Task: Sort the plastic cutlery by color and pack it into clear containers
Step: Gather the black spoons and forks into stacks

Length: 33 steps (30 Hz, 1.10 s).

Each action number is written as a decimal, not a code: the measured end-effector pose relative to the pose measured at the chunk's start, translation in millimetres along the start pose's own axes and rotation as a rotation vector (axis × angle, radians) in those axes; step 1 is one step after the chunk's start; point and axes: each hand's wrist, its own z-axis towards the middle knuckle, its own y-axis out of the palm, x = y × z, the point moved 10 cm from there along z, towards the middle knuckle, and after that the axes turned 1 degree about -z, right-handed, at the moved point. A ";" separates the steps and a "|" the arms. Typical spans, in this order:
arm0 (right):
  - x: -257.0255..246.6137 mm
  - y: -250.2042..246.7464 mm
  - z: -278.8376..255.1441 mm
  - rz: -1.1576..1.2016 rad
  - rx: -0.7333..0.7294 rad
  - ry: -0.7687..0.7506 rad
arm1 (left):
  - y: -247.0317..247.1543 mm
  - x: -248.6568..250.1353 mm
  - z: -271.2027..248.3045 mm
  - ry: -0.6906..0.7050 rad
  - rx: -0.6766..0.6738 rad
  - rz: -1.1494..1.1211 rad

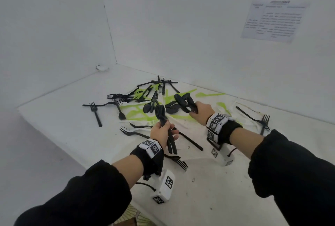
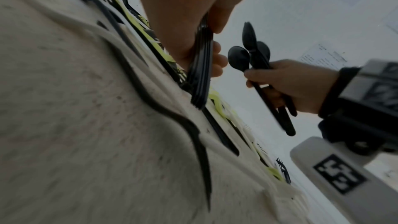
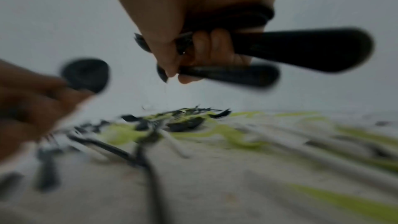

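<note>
My left hand grips a bundle of black forks by the handles, tines up, just above the white table. To its right, my right hand grips a bundle of black spoons, bowls pointing at the pile. A mixed pile of black, green and white cutlery lies behind both hands. The left wrist view shows the forks under my curled fingers and the spoons in my right hand. The blurred right wrist view shows spoon handles in my fist. No clear container is in view.
Loose black forks lie at the far right, at the left and near my left wrist. White walls close off the table behind and at the left. A printed sheet hangs on the right wall. The table's left edge drops off.
</note>
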 end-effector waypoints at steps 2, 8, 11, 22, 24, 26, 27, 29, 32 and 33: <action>-21.4 7.5 -8.3 0.127 -0.023 -0.018 | 9.7 5.7 5.1 -0.018 -0.035 -0.004; -44.2 37.1 -3.7 0.502 0.020 0.004 | 10.5 19.5 23.3 -0.043 -0.072 -0.041; -39.4 44.2 6.6 0.618 0.083 0.072 | 1.9 25.3 35.8 -0.043 -0.092 -0.016; -72.9 73.3 42.9 0.565 -0.003 0.066 | -20.4 36.6 75.2 -0.103 -0.133 0.049; -75.5 83.2 47.3 0.566 -0.040 0.115 | -23.9 35.9 81.0 -0.124 -0.137 0.060; -80.2 87.6 48.9 0.540 -0.040 0.170 | -27.1 36.5 85.1 -0.126 -0.153 0.063; -82.8 87.3 48.3 0.534 -0.016 0.189 | -28.1 37.1 86.2 -0.125 -0.166 0.058; -88.5 87.0 46.8 0.553 0.041 0.207 | -32.1 37.6 89.9 -0.118 -0.174 0.068; -90.5 89.7 45.3 0.588 0.127 0.245 | -41.6 36.8 97.5 -0.119 -0.148 0.098; -90.2 90.0 45.5 0.587 0.152 0.260 | -45.2 36.5 100.4 -0.119 -0.135 0.097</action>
